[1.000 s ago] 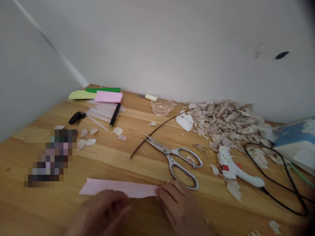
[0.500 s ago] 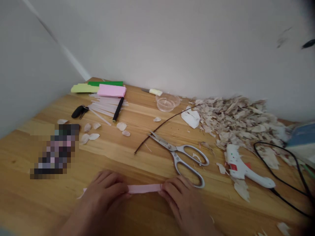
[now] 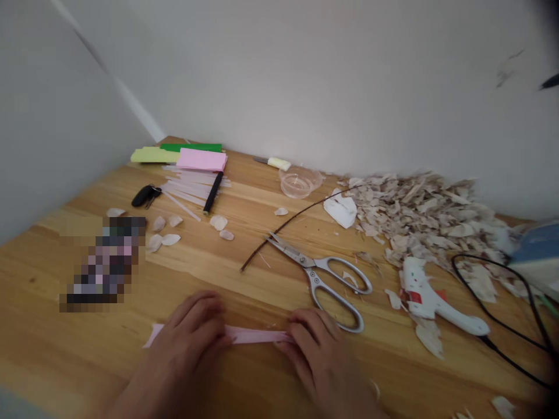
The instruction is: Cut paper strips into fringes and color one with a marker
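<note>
Pinching one folded pink paper strip (image 3: 257, 334) against the light wooden tabletop (image 3: 65, 355), both hands closed on it: left hand (image 3: 186, 343) on one end, right hand (image 3: 318, 355) on the other. One pair of silver metal scissors (image 3: 325, 285) sits just past the right hand.

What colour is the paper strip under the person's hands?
The paper strip is pale pink, best seen in the head view, the only view here.

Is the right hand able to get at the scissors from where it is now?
Probably yes. The right hand rests on the pink paper strip, right by the scissors, with nothing visible in between. It would likely have to let go of the strip first, leaving only the left hand on it.
</note>
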`<state>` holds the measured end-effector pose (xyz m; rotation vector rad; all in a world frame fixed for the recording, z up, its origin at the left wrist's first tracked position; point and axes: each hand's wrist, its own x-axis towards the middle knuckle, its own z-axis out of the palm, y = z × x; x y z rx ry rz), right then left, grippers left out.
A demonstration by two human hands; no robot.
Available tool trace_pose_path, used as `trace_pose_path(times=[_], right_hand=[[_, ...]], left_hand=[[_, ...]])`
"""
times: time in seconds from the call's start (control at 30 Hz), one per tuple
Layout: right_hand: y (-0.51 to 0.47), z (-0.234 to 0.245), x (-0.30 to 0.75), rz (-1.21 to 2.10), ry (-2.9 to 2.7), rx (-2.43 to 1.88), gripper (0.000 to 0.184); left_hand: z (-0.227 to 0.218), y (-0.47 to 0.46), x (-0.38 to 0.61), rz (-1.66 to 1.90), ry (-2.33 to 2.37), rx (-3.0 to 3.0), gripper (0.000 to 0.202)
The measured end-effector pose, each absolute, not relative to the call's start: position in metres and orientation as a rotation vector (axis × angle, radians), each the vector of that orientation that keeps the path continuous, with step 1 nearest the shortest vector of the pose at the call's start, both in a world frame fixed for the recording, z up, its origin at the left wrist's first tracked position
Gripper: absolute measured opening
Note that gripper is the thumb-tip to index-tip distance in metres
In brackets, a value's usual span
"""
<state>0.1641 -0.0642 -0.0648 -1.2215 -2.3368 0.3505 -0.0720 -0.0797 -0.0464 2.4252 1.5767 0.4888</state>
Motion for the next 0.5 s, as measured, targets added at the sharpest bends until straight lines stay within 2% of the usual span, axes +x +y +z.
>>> trace_pose_path(times=[0.37,0.5], right_hand=[[-0.066,-0.071,0.157,0.252,-2.315,-1.238,0.023],[-0.066,-0.072,0.157,0.222,-2.338,-1.249,0.025]], left_hand=[[-0.051,-0.071,-0.071,0.436,1.573,2.411,0.015],[-0.056,-0.083,-0.073,0.537,1.710,2.479,0.010]])
